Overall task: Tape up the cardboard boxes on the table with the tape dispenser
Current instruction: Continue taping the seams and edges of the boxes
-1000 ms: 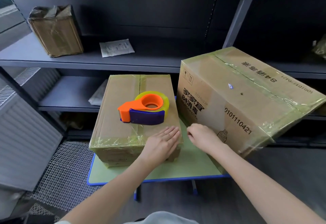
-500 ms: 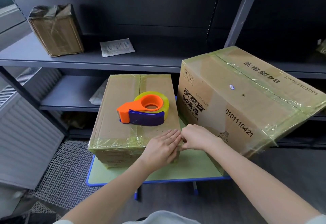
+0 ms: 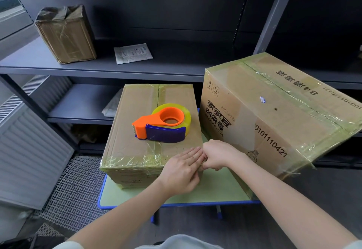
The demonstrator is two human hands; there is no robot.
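A small cardboard box (image 3: 133,123) with yellowish tape along its seam and edges stands on a low green table (image 3: 215,192). The orange and purple tape dispenser (image 3: 162,125) lies on top of it, with nobody holding it. My left hand (image 3: 182,170) rests flat with straight fingers on the box's near right corner. My right hand (image 3: 217,156) has its fingers curled and pinches at that same corner, touching my left fingertips; what it pinches is too small to make out. A larger taped box (image 3: 274,119) with black print leans tilted on the right.
Grey metal shelving (image 3: 98,68) stands close behind the table. It bears a wrapped brown parcel (image 3: 66,35) and a white packet (image 3: 133,52). A white radiator (image 3: 25,150) and a mesh mat (image 3: 78,190) are on the left floor.
My right hand has moved left from the big box's side to the small box's near right corner, meeting my left hand. My left hand stayed on that corner.
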